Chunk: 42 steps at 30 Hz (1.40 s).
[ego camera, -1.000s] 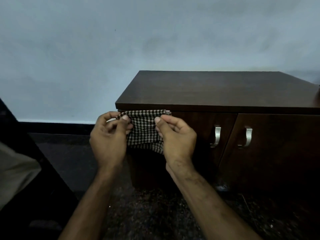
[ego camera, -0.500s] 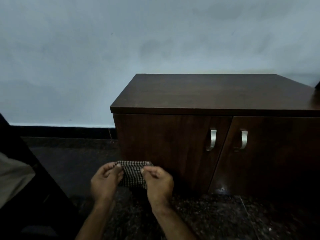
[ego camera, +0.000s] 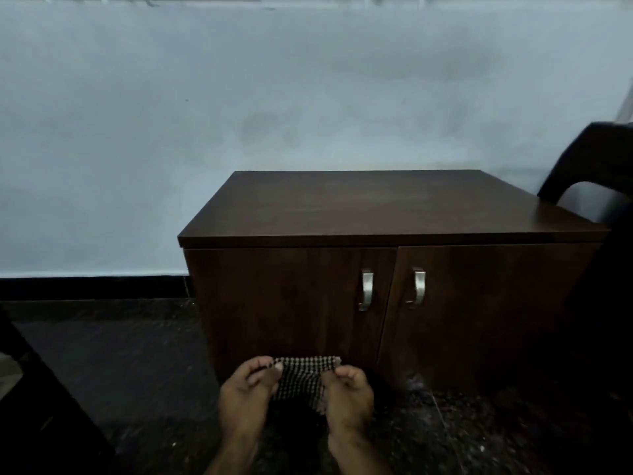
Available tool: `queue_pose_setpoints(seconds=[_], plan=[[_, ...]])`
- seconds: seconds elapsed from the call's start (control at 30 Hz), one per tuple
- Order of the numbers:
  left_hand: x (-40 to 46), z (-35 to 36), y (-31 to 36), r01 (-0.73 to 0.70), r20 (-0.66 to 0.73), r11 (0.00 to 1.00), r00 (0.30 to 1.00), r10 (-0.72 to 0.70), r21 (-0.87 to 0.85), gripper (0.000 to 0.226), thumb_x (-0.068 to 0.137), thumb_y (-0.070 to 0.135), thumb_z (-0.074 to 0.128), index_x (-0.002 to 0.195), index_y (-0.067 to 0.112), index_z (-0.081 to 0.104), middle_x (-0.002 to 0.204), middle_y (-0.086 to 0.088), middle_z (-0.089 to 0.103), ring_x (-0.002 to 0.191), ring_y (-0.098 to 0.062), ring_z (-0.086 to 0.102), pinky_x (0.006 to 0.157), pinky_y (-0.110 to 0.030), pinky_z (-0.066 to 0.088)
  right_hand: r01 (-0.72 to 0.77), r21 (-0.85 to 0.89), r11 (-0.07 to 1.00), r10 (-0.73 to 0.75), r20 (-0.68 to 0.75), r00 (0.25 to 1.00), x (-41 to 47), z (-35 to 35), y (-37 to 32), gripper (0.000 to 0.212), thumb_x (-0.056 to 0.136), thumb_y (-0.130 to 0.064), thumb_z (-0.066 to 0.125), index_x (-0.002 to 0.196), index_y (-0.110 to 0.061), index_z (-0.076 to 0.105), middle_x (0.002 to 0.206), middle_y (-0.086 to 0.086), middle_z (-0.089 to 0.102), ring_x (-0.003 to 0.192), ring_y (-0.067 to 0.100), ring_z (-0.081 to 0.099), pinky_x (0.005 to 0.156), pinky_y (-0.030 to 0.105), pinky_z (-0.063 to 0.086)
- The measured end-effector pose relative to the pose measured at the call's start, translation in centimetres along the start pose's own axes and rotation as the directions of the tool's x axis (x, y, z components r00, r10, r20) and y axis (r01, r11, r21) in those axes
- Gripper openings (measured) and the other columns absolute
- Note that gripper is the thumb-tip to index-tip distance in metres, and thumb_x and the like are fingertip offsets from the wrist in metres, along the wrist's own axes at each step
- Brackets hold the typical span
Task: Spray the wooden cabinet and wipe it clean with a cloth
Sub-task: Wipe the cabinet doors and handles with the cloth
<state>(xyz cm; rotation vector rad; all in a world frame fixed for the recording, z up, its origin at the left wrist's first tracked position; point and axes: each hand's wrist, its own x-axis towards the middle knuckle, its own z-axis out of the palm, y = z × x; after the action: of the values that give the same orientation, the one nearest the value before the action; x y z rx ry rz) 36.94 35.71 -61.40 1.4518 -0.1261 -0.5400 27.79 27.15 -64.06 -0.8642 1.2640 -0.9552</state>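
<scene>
Cabinet [ego camera: 376,269] against wall [ego camera: 239,132], both doors closed, contents unseen. Checked cloth [ego camera: 303,378] held low before left door, off floor. Left hand [ego camera: 245,394] and right hand [ego camera: 347,395] pinch its top corners, fingers curled. Dark chair [ego camera: 596,166] cut off at right edge.

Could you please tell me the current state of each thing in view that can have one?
checked cloth: held up in front of the cabinet, pinched at both sides.
left hand: pinches the cloth's left edge.
right hand: pinches the cloth's right edge.
wooden cabinet: top bare, standing on the floor.
left door: closed.
right door: closed.
</scene>
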Motion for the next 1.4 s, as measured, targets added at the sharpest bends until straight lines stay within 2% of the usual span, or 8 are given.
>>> queue_pose_setpoints(seconds=[0.2, 0.43, 0.63, 0.73, 0.9, 1.13, 1.27, 1.4], plan=[[-3.1, 5.9, 3.1, -0.065, 0.154, 0.991, 0.985, 0.082, -0.114, 0.01, 0.086, 0.001, 0.076, 0.092, 0.008, 0.072, 0.078, -0.008, 0.078, 0.079, -0.02, 0.068, 0.084, -0.036, 0.055, 0.22, 0.145, 0.965, -0.222, -0.005, 0.975, 0.4, -5.1, -7.7, 0.033, 0.082, -0.001, 0.074, 0.101, -0.027, 0.065, 0.079, 0.004, 0.072, 0.07, 0.016, 0.066, 0.063, 0.029, 0.054], [-4.2, 6.7, 5.4, -0.172, 0.187, 0.985, 0.968, 0.168, 0.004, 0.01, 0.085, 0.011, 0.079, 0.091, 0.018, 0.076, 0.084, -0.005, 0.08, 0.089, -0.022, 0.075, 0.087, -0.037, 0.058, 0.377, -0.219, 0.9, -0.36, 0.116, 0.926, 0.4, -6.7, -9.4, 0.033, 0.08, -0.012, 0.078, 0.104, -0.03, 0.064, 0.099, -0.005, 0.063, 0.085, 0.01, 0.064, 0.072, 0.021, 0.052], [-5.8, 6.7, 7.9, -0.364, 0.357, 0.927, 0.881, 0.312, 0.089, 0.01, 0.087, 0.008, 0.077, 0.093, 0.016, 0.076, 0.082, -0.006, 0.079, 0.074, -0.011, 0.071, 0.07, -0.024, 0.055, 0.598, -0.37, 0.711, -0.471, 0.38, 0.796, -0.9, -8.5, -9.2, 0.055, 0.079, -0.035, 0.074, 0.131, -0.041, 0.056, 0.128, -0.027, 0.047, 0.123, -0.002, 0.038, 0.107, 0.028, 0.037], [-6.1, 6.9, 8.4, -0.381, 0.4, 0.921, 0.859, 0.319, 0.083, 0.011, 0.088, 0.004, 0.075, 0.095, 0.011, 0.074, 0.084, -0.012, 0.078, 0.074, -0.013, 0.07, 0.072, -0.027, 0.055, 0.652, -0.43, 0.624, -0.535, 0.373, 0.758, -0.3, -9.0, -9.3, 0.038, 0.082, -0.05, 0.071, 0.119, -0.04, 0.066, 0.111, -0.027, 0.06, 0.112, 0.0, 0.053, 0.1, 0.031, 0.045], [-5.5, 7.5, 6.6, -0.253, 0.304, 0.963, 0.929, 0.214, 0.095, 0.006, 0.092, 0.01, 0.071, 0.097, 0.01, 0.067, 0.08, -0.009, 0.078, 0.082, -0.021, 0.074, 0.077, -0.033, 0.06, 0.591, -0.44, 0.676, -0.508, 0.303, 0.806, 0.3, -8.8, -10.7, 0.011, 0.082, -0.043, 0.074, 0.092, -0.04, 0.069, 0.09, -0.018, 0.068, 0.088, 0.002, 0.065, 0.079, 0.031, 0.057], [-4.6, 8.9, 6.3, -0.279, 0.232, 0.919, 0.948, 0.218, 0.279, 0.01, 0.094, 0.023, 0.071, 0.097, 0.019, 0.062, 0.078, -0.001, 0.08, 0.078, -0.016, 0.078, 0.085, -0.046, 0.062, 0.508, -0.483, 0.713, -0.459, 0.227, 0.859, 1.4, -7.3, -12.5, 0.033, 0.079, -0.062, 0.067, 0.096, -0.034, 0.072, 0.084, -0.016, 0.072, 0.083, 0.007, 0.067, 0.074, 0.033, 0.059], [-5.0, 9.4, 6.5, -0.385, 0.133, 0.757, 0.918, 0.374, 0.528, 0.029, 0.077, 0.051, 0.081, 0.084, 0.03, 0.063, 0.066, 0.014, 0.075, 0.06, -0.004, 0.071, 0.062, -0.037, 0.061, 0.469, -0.499, 0.729, -0.44, 0.183, 0.879, 1.6, -6.7, -12.6, 0.035, 0.078, -0.065, 0.064, 0.092, -0.034, 0.071, 0.079, -0.014, 0.071, 0.078, 0.009, 0.067, 0.072, 0.035, 0.059], [-5.8, 10.3, 6.8, -0.379, 0.029, 0.753, 0.901, 0.433, 0.537, 0.031, 0.074, 0.056, 0.081, 0.077, 0.031, 0.064, 0.06, 0.014, 0.071, 0.062, -0.006, 0.069, 0.062, -0.036, 0.06, 0.475, -0.453, 0.754, -0.455, 0.161, 0.876, 1.3, -6.2, -13.2, 0.036, 0.077, -0.064, 0.063, 0.089, -0.03, 0.071, 0.075, -0.014, 0.07, 0.075, 0.007, 0.067, 0.071, 0.034, 0.059]])
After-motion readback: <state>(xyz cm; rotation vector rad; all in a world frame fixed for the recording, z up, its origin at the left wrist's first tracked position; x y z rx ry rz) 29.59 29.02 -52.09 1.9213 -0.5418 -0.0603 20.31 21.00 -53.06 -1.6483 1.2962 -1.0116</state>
